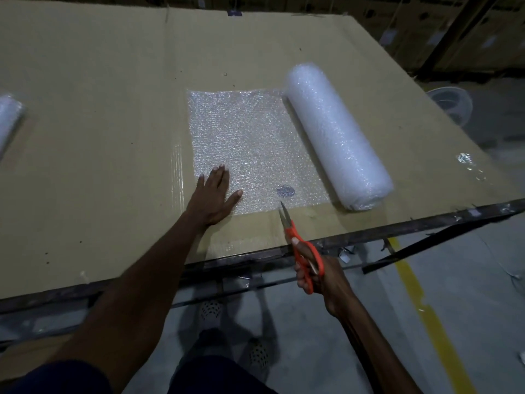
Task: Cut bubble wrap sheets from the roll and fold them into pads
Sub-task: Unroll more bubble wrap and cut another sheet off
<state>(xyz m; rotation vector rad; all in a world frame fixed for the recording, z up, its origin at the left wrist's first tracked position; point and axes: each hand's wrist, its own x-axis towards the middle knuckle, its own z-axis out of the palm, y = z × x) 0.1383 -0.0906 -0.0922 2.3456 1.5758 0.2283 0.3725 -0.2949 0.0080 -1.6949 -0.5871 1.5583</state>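
**Q:** Two hands are shown at work; which step of the task is indicated?

**A:** Cutting is judged to be about to begin. A length of clear bubble wrap sheet (250, 143) is seen unrolled flat on the brown cardboard-covered table (99, 109), joined along its right side to the thick white cylindrical roll of bubble wrap (338, 135). The near left corner of the sheet is pressed down by the left hand (214, 194), its fingers laid straight and spread. A pair of orange-handled scissors (301, 245) is gripped by the right hand (321, 275), fingers curled through the handles; the blades are parted slightly, with the tips just at the near edge of the sheet.

**Q:** What is called for by the next move?

**A:** A straight cut away from the body, close beside the roll, is probably required, with the sheet kept taut and flat so that the film is not bunched between the blades. No folding can be said to have been done on this sheet.

**Q:** What is hidden or unclear?

**A:** One further pale roll-like bundle (8, 120) is cut off by the left edge and cannot be identified with certainty. A dark mark (285, 190) under or on the sheet is too blurred to name. Whether the blade tips touch the film cannot be told.
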